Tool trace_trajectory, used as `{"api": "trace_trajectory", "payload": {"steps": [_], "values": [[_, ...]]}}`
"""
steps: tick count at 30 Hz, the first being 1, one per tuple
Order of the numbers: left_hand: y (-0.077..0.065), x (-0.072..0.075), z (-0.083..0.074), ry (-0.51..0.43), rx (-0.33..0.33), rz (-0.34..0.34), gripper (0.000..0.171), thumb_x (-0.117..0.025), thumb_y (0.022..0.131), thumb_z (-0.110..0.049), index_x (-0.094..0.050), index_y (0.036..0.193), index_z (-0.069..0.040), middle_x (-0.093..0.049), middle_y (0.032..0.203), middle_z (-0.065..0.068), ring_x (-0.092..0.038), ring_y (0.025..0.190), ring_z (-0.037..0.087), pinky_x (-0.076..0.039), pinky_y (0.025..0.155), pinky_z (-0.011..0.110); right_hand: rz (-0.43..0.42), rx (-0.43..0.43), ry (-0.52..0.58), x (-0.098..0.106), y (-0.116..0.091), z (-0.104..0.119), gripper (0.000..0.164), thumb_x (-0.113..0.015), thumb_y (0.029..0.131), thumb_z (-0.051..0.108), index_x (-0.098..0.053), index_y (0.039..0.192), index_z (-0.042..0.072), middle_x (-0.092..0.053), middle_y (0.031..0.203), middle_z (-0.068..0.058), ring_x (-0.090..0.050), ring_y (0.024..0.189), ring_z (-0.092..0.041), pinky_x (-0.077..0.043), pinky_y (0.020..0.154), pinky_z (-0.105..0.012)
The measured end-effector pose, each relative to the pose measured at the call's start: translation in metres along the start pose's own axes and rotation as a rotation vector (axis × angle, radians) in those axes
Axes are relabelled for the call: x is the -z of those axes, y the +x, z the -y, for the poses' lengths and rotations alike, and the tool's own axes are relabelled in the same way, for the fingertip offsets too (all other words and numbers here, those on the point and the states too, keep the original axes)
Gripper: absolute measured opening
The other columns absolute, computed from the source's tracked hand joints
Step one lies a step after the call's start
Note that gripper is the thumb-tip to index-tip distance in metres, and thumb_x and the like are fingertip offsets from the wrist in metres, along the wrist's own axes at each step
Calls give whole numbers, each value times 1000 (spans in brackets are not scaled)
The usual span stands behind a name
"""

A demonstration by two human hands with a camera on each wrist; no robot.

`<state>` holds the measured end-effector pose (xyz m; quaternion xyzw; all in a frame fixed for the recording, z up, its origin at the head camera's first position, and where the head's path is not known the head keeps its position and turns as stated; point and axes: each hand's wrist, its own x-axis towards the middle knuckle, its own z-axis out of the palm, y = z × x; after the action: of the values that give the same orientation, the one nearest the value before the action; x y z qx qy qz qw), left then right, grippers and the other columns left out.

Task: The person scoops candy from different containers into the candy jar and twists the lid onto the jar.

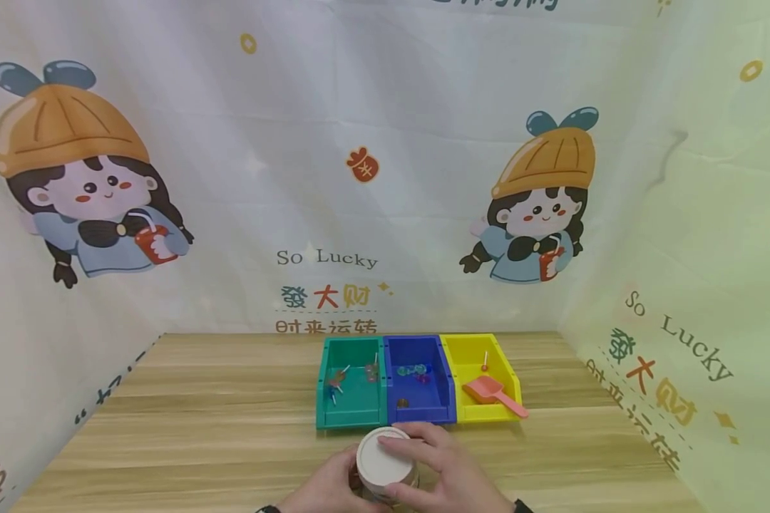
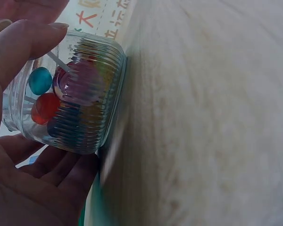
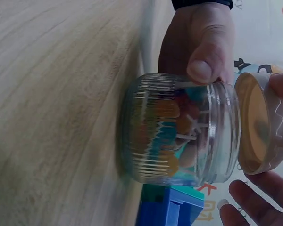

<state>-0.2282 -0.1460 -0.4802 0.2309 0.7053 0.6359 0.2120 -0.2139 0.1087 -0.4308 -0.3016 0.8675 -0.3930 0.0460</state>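
Observation:
A ribbed clear glass jar (image 3: 174,129) stands on the table, holding several colourful lollipops and other candy-like pieces. My left hand (image 1: 331,486) wraps its fingers and thumb around the jar's side. Above the jar's mouth, my right hand (image 1: 452,470) grips a pale round lid (image 1: 385,459) by its rim. In the right wrist view a narrow gap shows between the lid and the glass rim, with the lid slightly tilted. Through the glass in the left wrist view, a red lollipop (image 2: 45,108) and a teal ball (image 2: 40,81) are visible. From the head view the lid hides the jar's contents.
Behind the hands stand joined bins: a green bin (image 1: 351,422) with several lollipops, a blue bin (image 1: 421,416) with small shiny pieces, and a yellow bin (image 1: 481,413) with one lollipop and a pink scoop (image 1: 488,389). A printed curtain (image 1: 423,214) surrounds the wooden table (image 1: 218,427).

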Motion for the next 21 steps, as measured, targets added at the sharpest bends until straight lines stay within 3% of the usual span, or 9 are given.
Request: {"api": "trace_trajectory", "payload": {"steps": [8,15,21], "values": [[2,1,-1,-21,28,3,72,-85,97,-12,-50,159,1,-67,146,12,-67,128,23,-58,108,30,-37,65,-91,-6,-4,-11,47,-71,103,60,-68,148,45,-62,154,4,-57,138,-24,-55,113,-44],[2,1,-2,-15,35,-1,71,-86,97,-13,-52,158,1,-68,144,11,-67,128,22,-57,107,27,-13,24,-106,-6,-3,-16,48,-69,103,62,-68,148,46,-65,151,5,-58,135,-19,-55,112,-43],[2,-1,-2,-16,45,-12,70,-87,96,-14,-54,155,1,-69,143,11,-66,128,23,-57,109,31,-20,15,-87,-8,-2,-16,47,-77,99,58,-72,143,45,-67,145,5,-59,129,-15,-55,108,-36]]}}
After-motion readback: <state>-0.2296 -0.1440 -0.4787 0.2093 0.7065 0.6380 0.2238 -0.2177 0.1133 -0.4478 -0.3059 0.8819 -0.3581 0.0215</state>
